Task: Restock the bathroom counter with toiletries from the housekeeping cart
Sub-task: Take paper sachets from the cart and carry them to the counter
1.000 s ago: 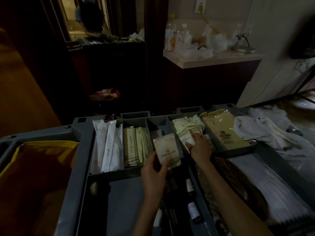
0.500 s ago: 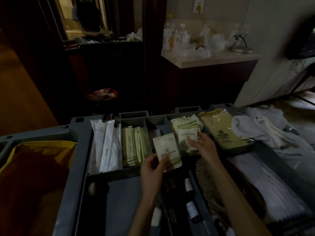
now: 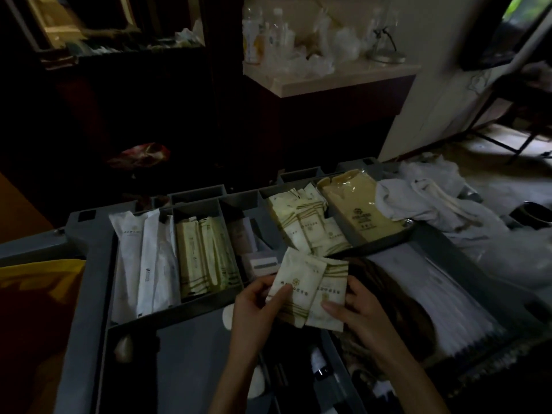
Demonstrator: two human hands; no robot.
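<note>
Dim view looking down onto a grey housekeeping cart (image 3: 86,264). Near the centre, two hands hold a pair of cream sachets with green stripes just above the cart's tray. The left hand (image 3: 254,309) pinches the left sachet (image 3: 298,282), with the thumb pressed on its front. The right hand (image 3: 355,312) pinches the right sachet (image 3: 330,291) near its lower edge. The left sachet overlaps this one.

Just beyond the hands, a stack of matching sachets (image 3: 307,222) fills a far compartment. To the left lie slim striped packets (image 3: 206,255) and long white packets (image 3: 143,258). To the right, a tan bag pack (image 3: 358,207) lies beside crumpled white cloths (image 3: 424,201). Far off, a pale counter (image 3: 343,77) carries bottles (image 3: 254,40).
</note>
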